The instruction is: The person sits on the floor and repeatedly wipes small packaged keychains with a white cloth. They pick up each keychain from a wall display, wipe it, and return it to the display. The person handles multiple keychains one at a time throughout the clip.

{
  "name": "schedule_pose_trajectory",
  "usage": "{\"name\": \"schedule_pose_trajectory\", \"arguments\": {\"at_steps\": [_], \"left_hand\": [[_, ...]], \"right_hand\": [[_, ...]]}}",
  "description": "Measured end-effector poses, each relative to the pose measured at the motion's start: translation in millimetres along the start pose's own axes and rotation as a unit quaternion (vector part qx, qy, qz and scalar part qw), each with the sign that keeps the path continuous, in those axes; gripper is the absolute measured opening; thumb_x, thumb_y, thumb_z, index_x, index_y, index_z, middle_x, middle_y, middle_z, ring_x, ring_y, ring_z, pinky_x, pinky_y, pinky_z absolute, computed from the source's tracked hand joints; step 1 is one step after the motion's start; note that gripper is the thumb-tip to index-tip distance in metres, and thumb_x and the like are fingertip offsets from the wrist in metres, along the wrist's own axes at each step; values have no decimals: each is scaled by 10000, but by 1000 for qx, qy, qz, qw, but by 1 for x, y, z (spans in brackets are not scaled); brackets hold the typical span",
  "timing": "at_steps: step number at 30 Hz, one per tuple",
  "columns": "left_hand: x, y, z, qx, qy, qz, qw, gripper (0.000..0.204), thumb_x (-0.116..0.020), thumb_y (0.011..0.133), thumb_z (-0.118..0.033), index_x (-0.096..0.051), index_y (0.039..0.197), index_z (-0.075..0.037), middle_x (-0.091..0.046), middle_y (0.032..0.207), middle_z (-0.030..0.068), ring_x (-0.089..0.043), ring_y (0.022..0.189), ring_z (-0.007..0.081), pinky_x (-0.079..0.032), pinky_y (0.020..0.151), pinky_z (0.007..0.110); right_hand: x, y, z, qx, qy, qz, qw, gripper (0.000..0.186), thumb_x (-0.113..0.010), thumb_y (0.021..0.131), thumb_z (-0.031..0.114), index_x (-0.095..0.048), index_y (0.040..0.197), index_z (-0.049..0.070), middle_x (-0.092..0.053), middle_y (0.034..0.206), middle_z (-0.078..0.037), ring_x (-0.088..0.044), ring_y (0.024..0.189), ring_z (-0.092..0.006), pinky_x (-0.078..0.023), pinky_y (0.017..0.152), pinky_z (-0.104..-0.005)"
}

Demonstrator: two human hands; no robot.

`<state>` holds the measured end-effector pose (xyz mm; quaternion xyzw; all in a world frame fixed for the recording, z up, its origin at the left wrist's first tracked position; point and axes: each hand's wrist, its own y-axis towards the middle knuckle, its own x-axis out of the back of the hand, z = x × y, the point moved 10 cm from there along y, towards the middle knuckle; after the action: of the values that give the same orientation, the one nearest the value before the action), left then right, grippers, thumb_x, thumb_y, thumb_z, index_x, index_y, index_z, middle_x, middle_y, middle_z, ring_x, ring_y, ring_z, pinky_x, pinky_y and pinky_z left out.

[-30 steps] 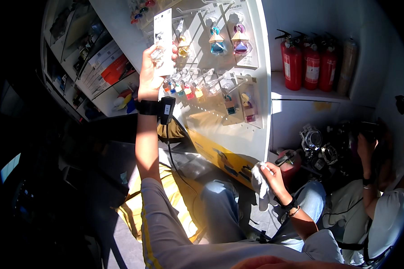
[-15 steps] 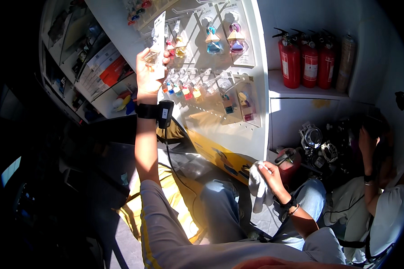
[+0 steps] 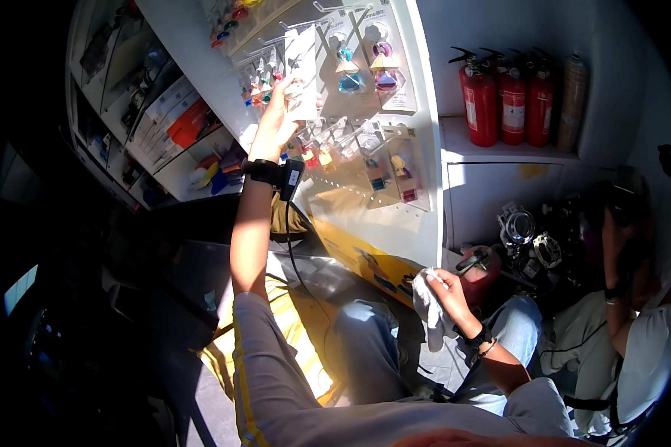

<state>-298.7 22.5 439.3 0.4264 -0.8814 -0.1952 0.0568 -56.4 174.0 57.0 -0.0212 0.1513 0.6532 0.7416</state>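
High in front of the display board (image 3: pixel 335 216), my left hand (image 3: pixel 277 123) grips a white card pack (image 3: pixel 301 56) with a small clear bottle on it. The pack stands upright below the metal hooks (image 3: pixel 291 33); whether it hangs on one I cannot tell. To its right hang card packs with a teal bottle (image 3: pixel 348 74) and a purple bottle (image 3: pixel 385 74). A lower row of small coloured bottles (image 3: pixel 322 153) is partly behind my left wrist. Down by my knee, my right hand (image 3: pixel 449 292) pinches a light grey cloth (image 3: pixel 427 305) that droops below the fingers.
Red fire extinguishers (image 3: pixel 481 104) stand on a ledge at right. Below are dark equipment and a round metal device (image 3: pixel 517 225). A co-worker (image 3: pixel 652 350) sits at the far right. Shelves with papers (image 3: pixel 164 108) stand at left; a black cable (image 3: pixel 294 257) hangs from my left wrist.
My left hand has moved right and slightly down with the card pack, which now faces me more squarely, close to the hooks. My right hand with the cloth has barely moved.
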Motion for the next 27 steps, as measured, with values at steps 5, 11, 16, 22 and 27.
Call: {"name": "schedule_pose_trajectory", "arguments": {"at_steps": [5,11,16,22,27], "left_hand": [[0,16,14,38,166,-47,984,600,-406,928,-571,-420,1295,-97,-627,1052,142,-661,852,229,-565,648,359],[18,9,14,131,421,-73,895,797,-276,889,-705,-541,1091,19,-669,827,177,-682,627,213,-496,487,276],[43,7,-31,-74,637,-156,751,540,-519,885,-511,-625,757,3,-643,612,101,-640,545,207,-464,520,323],[34,3,-45,-158,668,-261,679,434,-739,743,-381,-605,896,3,-648,774,130,-633,715,222,-493,660,330],[54,17,-28,-198,618,-248,719,395,-728,756,-309,-558,910,12,-640,814,163,-634,756,279,-488,696,368]], "right_hand": [[2,1,5,31,-15,-4,999,205,-577,931,198,-649,928,7,-620,761,19,-539,706,-46,-430,643,-212],[3,-3,12,16,-7,-3,1000,205,-571,937,198,-643,919,8,-614,749,23,-536,681,-37,-428,613,-207],[0,-3,12,27,-13,-3,1000,201,-570,936,193,-641,896,9,-609,736,24,-536,671,-37,-426,608,-206],[1,-4,17,24,-6,-15,1000,192,-571,934,186,-636,884,12,-600,730,27,-516,674,-34,-411,612,-203],[3,-3,10,14,-24,-6,1000,187,-576,930,183,-644,903,11,-615,744,20,-531,696,-38,-422,630,-203]]}}
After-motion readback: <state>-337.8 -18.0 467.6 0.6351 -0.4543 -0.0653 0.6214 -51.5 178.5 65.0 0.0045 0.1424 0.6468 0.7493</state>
